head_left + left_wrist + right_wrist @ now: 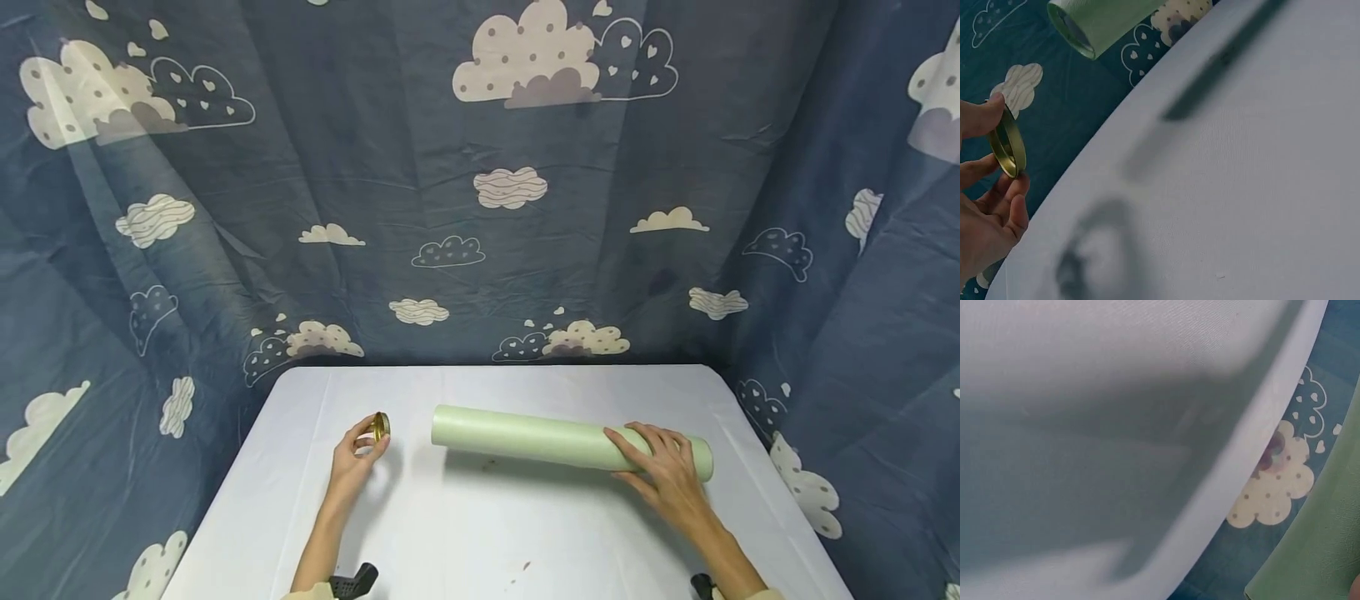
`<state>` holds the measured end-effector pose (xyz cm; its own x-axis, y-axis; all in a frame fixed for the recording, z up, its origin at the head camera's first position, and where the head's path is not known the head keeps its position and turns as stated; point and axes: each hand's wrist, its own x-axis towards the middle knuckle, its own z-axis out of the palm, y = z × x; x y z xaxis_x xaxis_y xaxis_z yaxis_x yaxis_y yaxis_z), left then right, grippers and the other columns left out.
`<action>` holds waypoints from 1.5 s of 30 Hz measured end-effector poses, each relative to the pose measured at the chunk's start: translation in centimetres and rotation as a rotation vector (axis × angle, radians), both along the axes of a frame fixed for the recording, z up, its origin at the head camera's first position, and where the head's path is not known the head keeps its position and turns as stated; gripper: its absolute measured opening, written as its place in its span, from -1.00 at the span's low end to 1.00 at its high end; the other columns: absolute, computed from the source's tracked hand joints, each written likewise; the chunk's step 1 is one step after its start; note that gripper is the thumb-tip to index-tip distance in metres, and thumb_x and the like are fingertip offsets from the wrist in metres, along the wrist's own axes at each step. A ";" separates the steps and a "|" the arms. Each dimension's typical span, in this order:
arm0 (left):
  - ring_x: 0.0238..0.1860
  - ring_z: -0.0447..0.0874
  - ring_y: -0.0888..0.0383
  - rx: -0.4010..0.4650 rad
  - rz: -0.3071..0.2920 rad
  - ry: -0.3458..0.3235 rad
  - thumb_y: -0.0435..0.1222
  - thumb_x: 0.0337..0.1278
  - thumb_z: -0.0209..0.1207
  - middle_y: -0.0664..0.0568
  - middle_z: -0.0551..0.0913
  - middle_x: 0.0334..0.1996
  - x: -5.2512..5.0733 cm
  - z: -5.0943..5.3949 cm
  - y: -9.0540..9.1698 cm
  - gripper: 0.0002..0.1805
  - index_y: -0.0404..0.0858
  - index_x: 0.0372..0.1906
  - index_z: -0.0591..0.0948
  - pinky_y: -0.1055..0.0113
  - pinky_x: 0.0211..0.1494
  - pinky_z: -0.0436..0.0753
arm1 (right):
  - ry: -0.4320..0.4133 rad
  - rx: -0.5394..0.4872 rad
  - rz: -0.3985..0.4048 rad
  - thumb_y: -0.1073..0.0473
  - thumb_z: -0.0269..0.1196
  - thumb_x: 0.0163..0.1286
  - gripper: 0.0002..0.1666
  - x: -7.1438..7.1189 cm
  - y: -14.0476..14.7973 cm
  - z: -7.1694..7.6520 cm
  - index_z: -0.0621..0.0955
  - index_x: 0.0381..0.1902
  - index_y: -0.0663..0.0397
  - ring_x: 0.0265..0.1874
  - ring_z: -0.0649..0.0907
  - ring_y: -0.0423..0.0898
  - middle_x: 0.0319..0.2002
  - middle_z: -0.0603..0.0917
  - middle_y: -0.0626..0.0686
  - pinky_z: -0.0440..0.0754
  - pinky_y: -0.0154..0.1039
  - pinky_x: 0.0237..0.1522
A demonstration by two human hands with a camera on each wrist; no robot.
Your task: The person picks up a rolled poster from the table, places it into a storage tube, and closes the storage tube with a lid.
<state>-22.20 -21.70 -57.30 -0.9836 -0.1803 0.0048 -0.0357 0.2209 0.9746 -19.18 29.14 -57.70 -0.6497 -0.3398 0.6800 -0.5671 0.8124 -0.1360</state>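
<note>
My left hand (351, 462) pinches a shallow round gold lid (382, 426) between thumb and fingers, above the left part of the table. The left wrist view shows the lid (1020, 150) edge-on, its rim held upright. Across from it, my right hand (666, 473) grips a long pale green tube (517, 435) near its right end. The tube lies sideways above the table, its left end toward the lid with a gap between them. A dark hollow shows at that tube end (1100, 31) in the left wrist view. Only a fingertip of the right hand appears in the right wrist view.
A white-covered table (442, 550) lies beneath both hands, with small dark specks near its front. Blue curtains (375, 167) with cloud prints hang behind it and on both sides. Shadows of the hands and tube fall on the white surface.
</note>
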 end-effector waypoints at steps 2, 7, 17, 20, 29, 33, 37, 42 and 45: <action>-0.01 0.51 0.26 0.061 -0.033 -0.007 -0.29 0.34 0.33 -0.22 0.49 0.28 0.2 0.2 0.1 -0.34 -0.32 0.47 0.42 0.54 -0.08 0.53 | -0.007 -0.004 0.005 -0.48 -0.01 0.43 -0.22 -0.1 -0.1 0.0 0.59 0.38 -0.23 0.12 0.55 0.27 0.17 0.64 0.25 0.31 0.31 0.15; -0.04 0.58 0.34 0.188 -0.124 -0.008 -0.28 0.45 0.21 -0.15 0.46 0.28 0.5 0.4 0.2 -0.35 -0.37 0.52 0.32 0.46 0.01 0.56 | -0.008 -0.014 0.014 -0.46 0.02 0.41 -0.22 -0.2 -0.5 0.1 0.58 0.39 -0.22 0.11 0.55 0.29 0.17 0.63 0.25 0.31 0.33 0.14; -0.02 0.65 0.36 0.181 -0.173 0.064 -0.31 0.43 0.23 -0.12 0.54 0.23 0.5 0.9 0.9 -0.36 -0.27 0.52 0.35 0.38 -0.04 0.62 | 0.019 -0.006 0.041 -0.47 -0.04 0.45 -0.22 -0.5 -1.8 0.1 0.58 0.39 -0.22 0.09 0.57 0.28 0.14 0.64 0.23 0.35 0.31 0.10; 0.03 0.64 0.29 0.160 -0.203 0.079 -0.27 0.42 0.25 -0.18 0.51 0.28 0.6 1.2 1.2 -0.36 -0.15 0.53 0.36 0.35 0.00 0.64 | 0.012 0.005 0.039 -0.48 -0.05 0.45 -0.22 -0.5 -2.2 0.0 0.58 0.39 -0.23 0.09 0.58 0.27 0.15 0.64 0.22 0.36 0.31 0.10; 0.16 0.57 0.14 0.061 -0.279 0.104 -0.28 0.37 0.30 -0.15 0.54 0.30 0.5 2.0 1.5 -0.35 -0.06 0.51 0.41 0.43 0.13 0.58 | -0.008 -0.025 0.051 -0.50 -0.06 0.43 -0.19 -0.6 -3.0 -0.3 0.57 0.40 -0.22 0.10 0.58 0.28 0.16 0.64 0.24 0.34 0.31 0.12; 0.15 0.59 0.19 0.037 -0.309 0.107 -0.27 0.37 0.31 -0.13 0.55 0.31 0.4 2.3 1.5 -0.36 -0.02 0.50 0.43 0.40 0.10 0.57 | -0.004 -0.036 0.059 -0.49 -0.05 0.43 -0.19 -0.7 -3.0 0.0 0.58 0.40 -0.22 0.10 0.58 0.28 0.16 0.65 0.24 0.34 0.30 0.12; 0.15 0.60 0.22 0.012 -0.362 0.109 -0.28 0.40 0.28 -0.13 0.55 0.33 0.4 2.5 1.2 -0.37 -0.02 0.51 0.42 0.40 0.07 0.59 | -0.006 -0.032 0.072 -0.47 0.02 0.41 -0.21 -0.7 -2.8 0.2 0.57 0.40 -0.21 0.11 0.58 0.27 0.15 0.65 0.23 0.34 0.30 0.13; 0.19 0.59 0.14 -0.011 -0.424 0.095 -0.26 0.42 0.26 -0.15 0.55 0.34 0.3 2.8 0.7 -0.37 -0.03 0.53 0.41 0.43 0.09 0.63 | -0.034 -0.015 0.086 -0.39 0.18 0.36 -0.23 -0.9 -2.5 0.7 0.55 0.42 -0.22 0.14 0.56 0.25 0.18 0.64 0.21 0.33 0.29 0.15; 0.23 0.57 0.06 -0.017 -0.454 0.070 -0.24 0.42 0.27 -0.15 0.54 0.36 0.2 2.9 0.6 -0.36 -0.02 0.54 0.41 0.44 0.11 0.65 | -0.024 0.000 0.097 -0.41 0.15 0.36 -0.23 -1.2 -2.2 1.1 0.56 0.41 -0.22 0.12 0.58 0.25 0.16 0.65 0.21 0.36 0.30 0.11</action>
<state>-22.01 -21.06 -54.38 -0.9603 0.2692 0.0735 0.1344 0.2152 0.9673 -20.34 26.93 -56.62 -0.6298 -0.4018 0.6648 -0.6396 0.7538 -0.1503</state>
